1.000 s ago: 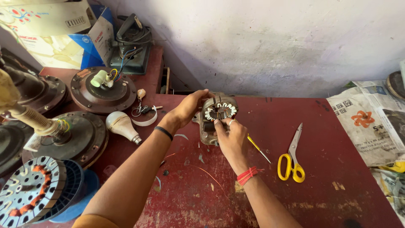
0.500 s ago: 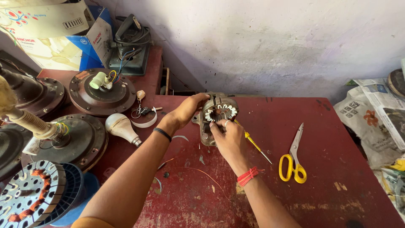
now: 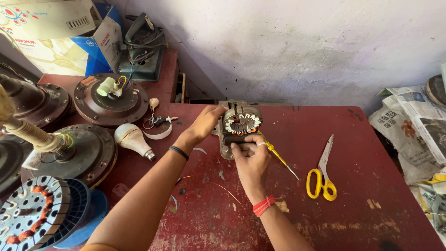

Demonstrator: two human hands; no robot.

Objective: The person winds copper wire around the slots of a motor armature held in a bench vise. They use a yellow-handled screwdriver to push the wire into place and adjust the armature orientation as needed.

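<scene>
A small round motor stator with white slot liners and copper windings rests on a grey metal block near the back of the red table. My left hand grips the stator's left side. My right hand presses its fingers against the stator's front edge and wears a ring and a red wrist thread. A yellow-handled screwdriver lies just right of my right hand, its tip pointing toward me.
Yellow-handled scissors lie to the right. A white bulb, a keyring and a tape loop sit left. Several brown fan motor housings and a wound stator crowd the left side. Cardboard boxes are behind, newspapers at right.
My right hand has slid down from the stator's top face to its front edge. The left hand keeps its grip. The view has shifted slightly.
</scene>
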